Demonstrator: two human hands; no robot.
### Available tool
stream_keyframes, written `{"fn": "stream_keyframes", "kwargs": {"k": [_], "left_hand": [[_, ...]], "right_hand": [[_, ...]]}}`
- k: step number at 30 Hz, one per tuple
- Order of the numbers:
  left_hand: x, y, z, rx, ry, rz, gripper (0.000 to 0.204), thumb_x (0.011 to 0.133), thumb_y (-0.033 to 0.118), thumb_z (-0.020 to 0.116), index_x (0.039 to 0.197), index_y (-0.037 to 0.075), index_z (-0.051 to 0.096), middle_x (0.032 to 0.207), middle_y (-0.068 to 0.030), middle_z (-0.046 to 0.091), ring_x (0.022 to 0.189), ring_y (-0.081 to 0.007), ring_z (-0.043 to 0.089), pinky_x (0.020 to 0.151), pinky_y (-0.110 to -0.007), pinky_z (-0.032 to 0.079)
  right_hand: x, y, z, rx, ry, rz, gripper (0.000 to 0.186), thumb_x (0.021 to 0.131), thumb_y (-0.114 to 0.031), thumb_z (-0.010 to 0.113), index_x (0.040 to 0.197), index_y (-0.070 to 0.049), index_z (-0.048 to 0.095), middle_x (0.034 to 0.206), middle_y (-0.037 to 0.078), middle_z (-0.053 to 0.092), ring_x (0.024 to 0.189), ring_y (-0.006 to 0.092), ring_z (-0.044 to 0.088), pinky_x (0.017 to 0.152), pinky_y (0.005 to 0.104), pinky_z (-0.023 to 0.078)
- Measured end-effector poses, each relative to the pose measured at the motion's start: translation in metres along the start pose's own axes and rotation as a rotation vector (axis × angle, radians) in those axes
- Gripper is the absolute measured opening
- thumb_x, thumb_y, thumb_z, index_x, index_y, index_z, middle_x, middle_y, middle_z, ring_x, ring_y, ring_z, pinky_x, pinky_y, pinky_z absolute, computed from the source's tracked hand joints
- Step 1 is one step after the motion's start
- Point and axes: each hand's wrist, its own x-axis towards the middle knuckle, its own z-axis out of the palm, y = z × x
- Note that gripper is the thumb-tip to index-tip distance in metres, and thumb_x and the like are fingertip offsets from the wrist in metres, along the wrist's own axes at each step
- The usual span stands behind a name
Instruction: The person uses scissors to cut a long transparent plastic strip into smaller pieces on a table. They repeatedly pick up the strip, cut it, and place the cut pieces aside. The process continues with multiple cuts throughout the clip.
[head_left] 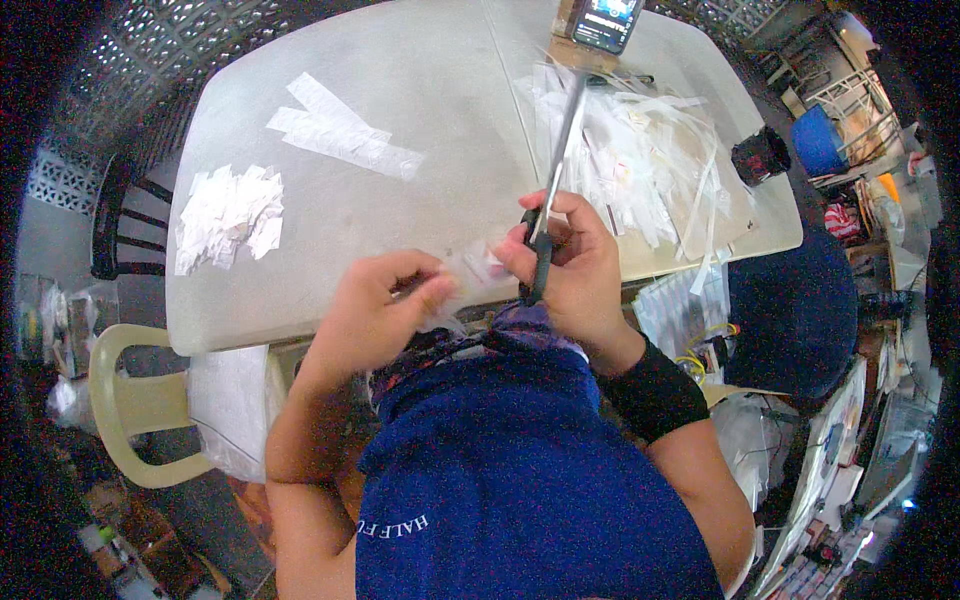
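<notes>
My right hand (575,270) grips black-handled scissors (568,128), their long metal blades pointing up the table; its thumb is against a small translucent plastic piece (478,262). My left hand (390,305), slightly blurred, pinches thin translucent plastic at the table's near edge, a little left of the right hand. A heap of small white cut pieces (230,218) lies at the table's left. Above it are flat white strips (345,135), overlapping. A loose pile of long, narrow white strips (640,170) covers the right side, some hanging over the near edge.
The pale table (420,60) holds a phone on a stand (600,25) at the back and a black container (760,155) at the right. A cream plastic chair (130,400) is at lower left, a dark chair (125,220) behind it, and a dark-blue seat (795,310) at the right.
</notes>
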Motion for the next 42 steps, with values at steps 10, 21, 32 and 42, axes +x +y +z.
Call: {"fn": "stream_keyframes", "kwargs": {"k": [10, 21, 32, 42], "left_hand": [[0.02, -0.013, -0.041, -0.4, 0.096, -0.17, 0.02, 0.088, 0.023, 0.065, 0.078, 0.005, 0.063, 0.065, 0.0011, 0.055, 0.054, -0.0086, 0.048, 0.048, -0.024, 0.036], [0.017, -0.017, -0.025, -0.208, 0.028, -0.223, 0.018, 0.086, 0.019, 0.065, 0.077, 0.003, 0.064, 0.064, 0.0032, 0.055, 0.056, -0.0047, 0.048, 0.05, -0.022, 0.036], [0.01, -0.027, -0.025, -0.263, 0.088, -0.216, 0.019, 0.084, 0.019, 0.065, 0.072, 0.005, 0.061, 0.063, 0.0041, 0.054, 0.057, -0.0037, 0.047, 0.051, -0.022, 0.036], [0.002, -0.045, -0.04, -0.164, 0.083, -0.23, 0.014, 0.085, 0.015, 0.066, 0.076, 0.006, 0.062, 0.069, 0.0043, 0.057, 0.061, -0.0044, 0.048, 0.056, -0.021, 0.036]], "right_hand": [[-0.051, 0.033, -0.023, 0.091, -0.36, 0.281, 0.06, 0.078, -0.026, 0.08, 0.126, -0.005, 0.052, 0.089, 0.004, 0.062, 0.076, 0.0124, 0.06, 0.069, 0.0278, 0.051], [-0.067, 0.045, 0.008, 0.014, -0.413, 0.35, 0.057, 0.072, -0.033, 0.083, 0.117, -0.005, 0.062, 0.097, 0.009, 0.067, 0.088, 0.0156, 0.061, 0.079, 0.0306, 0.049], [-0.063, 0.045, 0.022, 0.033, -0.48, 0.306, 0.051, 0.082, -0.013, 0.076, 0.126, -0.003, 0.053, 0.077, 0.001, 0.057, 0.064, 0.0077, 0.056, 0.058, 0.0235, 0.047], [-0.058, 0.049, 0.032, -0.022, -0.479, 0.309, 0.046, 0.08, -0.021, 0.078, 0.117, -0.004, 0.059, 0.078, 0.001, 0.061, 0.065, 0.0073, 0.057, 0.058, 0.0239, 0.047]]}}
